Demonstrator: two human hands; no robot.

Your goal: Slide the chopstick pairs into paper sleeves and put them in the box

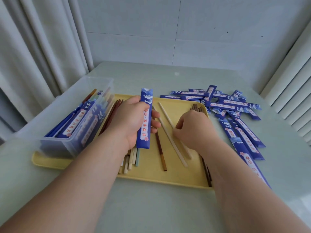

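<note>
On a pale green table (pixel 151 207) we see a person at work over a yellow tray (pixel 151 174), both forearms reaching in from the bottom of the frame. The left hand (pixel 133 120) grips a blue paper sleeve (pixel 146 118) printed with clouds and a white label, holding it nearly upright above the middle of the tray, thumb on the near face and fingers wrapped behind; whether anything is already inside it we cannot tell from this angle. The right hand (pixel 193 126) is lowered to the tray, its fingers curled down and pinching a pair of cream chopsticks (pixel 170 137) that lie diagonally on the tray floor. Just left of that pair lies a single brown chopstick (pixel 161 155), and more loose chopsticks (pixel 130 159) in cream and pale green poke out from under the left wrist. A bundle of dark chopsticks (pixel 196 107) rests along the tray's right edge. At the left end of the tray stands the clear plastic box (pixel 75 138), with sleeved pairs standing tilted inside, chopstick ends poking out at the far side. On the table to the right of the tray lies a scattered pile of loose sleeves (pixel 235 105). A white curtain (pixel 42 47) hangs at the left.
</note>
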